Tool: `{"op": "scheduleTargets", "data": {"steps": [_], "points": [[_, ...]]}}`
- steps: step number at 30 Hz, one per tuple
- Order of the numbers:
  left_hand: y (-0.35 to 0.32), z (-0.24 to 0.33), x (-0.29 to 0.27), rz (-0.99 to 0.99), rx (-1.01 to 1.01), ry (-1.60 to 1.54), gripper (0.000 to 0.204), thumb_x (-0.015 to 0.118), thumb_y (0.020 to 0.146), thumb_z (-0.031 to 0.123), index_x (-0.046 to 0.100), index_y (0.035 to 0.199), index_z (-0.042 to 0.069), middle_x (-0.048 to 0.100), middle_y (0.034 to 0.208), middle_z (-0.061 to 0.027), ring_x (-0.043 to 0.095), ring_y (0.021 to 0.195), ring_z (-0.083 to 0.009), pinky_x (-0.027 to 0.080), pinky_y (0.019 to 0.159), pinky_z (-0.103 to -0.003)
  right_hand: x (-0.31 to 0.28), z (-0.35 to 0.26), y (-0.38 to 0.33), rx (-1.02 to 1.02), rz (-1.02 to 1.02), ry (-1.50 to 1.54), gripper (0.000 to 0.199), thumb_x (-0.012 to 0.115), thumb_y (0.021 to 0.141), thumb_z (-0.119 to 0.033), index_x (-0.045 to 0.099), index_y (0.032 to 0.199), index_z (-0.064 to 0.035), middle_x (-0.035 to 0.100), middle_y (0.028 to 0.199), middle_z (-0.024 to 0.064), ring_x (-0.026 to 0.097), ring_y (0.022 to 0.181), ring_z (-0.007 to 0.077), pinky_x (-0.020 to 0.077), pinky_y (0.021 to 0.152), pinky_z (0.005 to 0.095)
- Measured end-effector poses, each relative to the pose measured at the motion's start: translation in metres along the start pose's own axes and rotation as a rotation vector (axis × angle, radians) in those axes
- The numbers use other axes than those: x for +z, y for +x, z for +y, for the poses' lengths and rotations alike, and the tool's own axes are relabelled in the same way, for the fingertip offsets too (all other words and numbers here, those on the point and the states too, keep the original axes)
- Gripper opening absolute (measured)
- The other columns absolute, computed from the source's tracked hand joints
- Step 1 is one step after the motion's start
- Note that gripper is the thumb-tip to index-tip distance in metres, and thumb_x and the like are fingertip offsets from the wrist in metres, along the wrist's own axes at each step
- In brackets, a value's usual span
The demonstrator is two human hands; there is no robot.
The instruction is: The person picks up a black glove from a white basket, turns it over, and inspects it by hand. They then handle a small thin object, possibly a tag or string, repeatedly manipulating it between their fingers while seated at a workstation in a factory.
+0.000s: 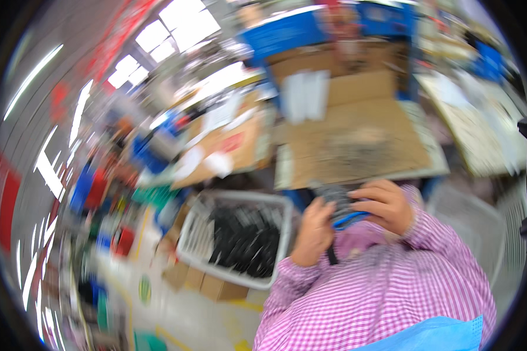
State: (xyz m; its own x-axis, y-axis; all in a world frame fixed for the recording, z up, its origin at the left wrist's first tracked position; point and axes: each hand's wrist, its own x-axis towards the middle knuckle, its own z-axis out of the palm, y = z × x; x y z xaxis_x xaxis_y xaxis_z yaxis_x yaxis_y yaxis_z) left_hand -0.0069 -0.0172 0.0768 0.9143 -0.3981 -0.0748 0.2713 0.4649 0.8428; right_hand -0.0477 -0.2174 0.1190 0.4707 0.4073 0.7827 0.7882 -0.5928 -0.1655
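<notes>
Though blur hides detail, left hand (313, 231) and right hand (383, 205) each grip clamped on dark bundle (336, 202), bundle's kind unclear.

Picture motion-blurred; fine texture hard to judge. Counter (357, 146) at 12 o'clock: covered with brown corrugated cardboard, matt, scuffed grey toward middle. Basket (196, 240) at 9 o'clock: white plastic, slotted walls, smooth. Parts (243, 243) inside basket: black, dull sheen, looked like plastic. Small part (341, 207) held between left hand (314, 231) and right hand (385, 205): dark grey with glossy blue plastic strip. Sleeves (392, 281): woven cloth, pink-white check, matt. Floor boxes (208, 286) at 7 o'clock: plain cardboard.
</notes>
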Motion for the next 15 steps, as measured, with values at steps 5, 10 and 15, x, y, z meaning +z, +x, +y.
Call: {"op": "scheduleTargets", "data": {"steps": [5,10,15], "points": [[0.019,-0.004,0.012,-0.166,-0.214,-0.086,0.016,0.05,0.092,0.011,0.054,0.1,-0.001,0.063,0.086,-0.013,0.062,0.063,-0.0215,0.051,0.05,-0.031,-0.017,0.007,-0.034,0.443,0.055,0.5,0.022,0.066,0.085,-0.014,0.064,0.102,-0.0005,0.066,0.096,0.009,0.062,0.085,0.0194,0.0499,0.076,0.032],[0.029,-0.019,0.024,-0.421,-0.244,-0.125,0.023,0.048,0.094,0.011,0.053,0.107,-0.006,0.063,0.084,-0.0185,0.061,0.061,-0.0211,0.052,0.053,-0.031,-0.068,0.021,-0.074,1.036,0.4,0.962,0.018,0.06,0.093,-0.02,0.066,0.098,-0.0033,0.065,0.081,-0.0022,0.055,0.067,0.0043,0.0451,0.062,0.0206],[0.044,-0.021,0.025,-0.388,-0.246,-0.041,0.022,0.047,0.093,0.01,0.054,0.108,-0.005,0.063,0.084,-0.0179,0.06,0.059,-0.0201,0.049,0.053,-0.03,-0.11,0.037,-0.118,0.942,0.898,1.154,0.022,0.055,0.095,-0.027,0.063,0.097,-0.0068,0.064,0.075,-0.0002,0.06,0.06,0.0072,0.0495,0.051,0.0213]]}}
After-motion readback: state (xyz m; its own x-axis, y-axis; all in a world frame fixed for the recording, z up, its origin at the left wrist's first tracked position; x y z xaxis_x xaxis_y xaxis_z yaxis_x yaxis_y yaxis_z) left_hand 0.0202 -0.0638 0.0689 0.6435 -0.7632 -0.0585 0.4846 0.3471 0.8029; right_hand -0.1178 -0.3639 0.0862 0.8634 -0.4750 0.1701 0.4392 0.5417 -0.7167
